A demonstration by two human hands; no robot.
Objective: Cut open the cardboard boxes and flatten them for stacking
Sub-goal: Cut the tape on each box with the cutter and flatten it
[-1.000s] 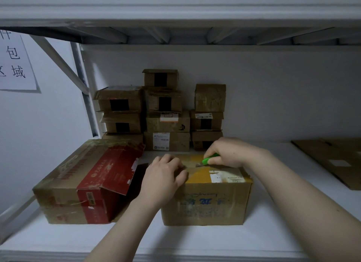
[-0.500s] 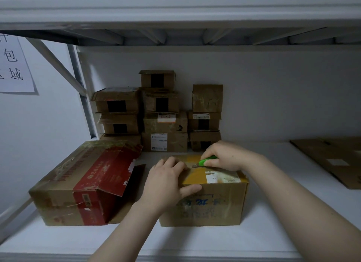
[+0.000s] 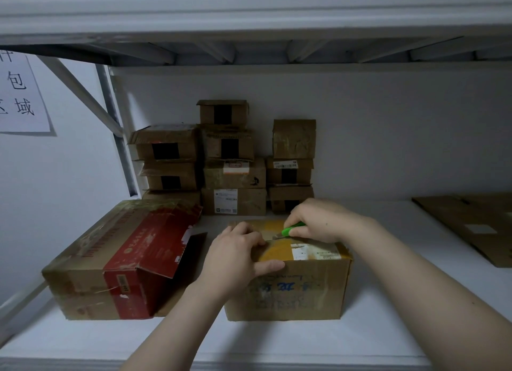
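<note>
Our right hand [image 3: 318, 222] is clenched around a small green-handled utility knife [image 3: 293, 229]. The knife's long axis runs left to right, tilted slightly down, and its blade tip points left onto the top of the brown cardboard box [image 3: 304, 290]. Our left hand [image 3: 235, 257] grips that box at its near left top edge, with the fingers bent over the top and the thumb lying along the front face. The box sits on the white shelf [image 3: 277, 343] with its long side across our view. Yellow tape and a white label cover its top, and its worn front carries clear tape and blue handwriting. Just to its left lies a larger red-and-brown carton [image 3: 110, 265] with one end flap hanging open. Behind, small brown boxes [image 3: 235, 176] are stacked against the wall. Flattened cardboard [image 3: 471, 226] lies well off to the right.
</note>
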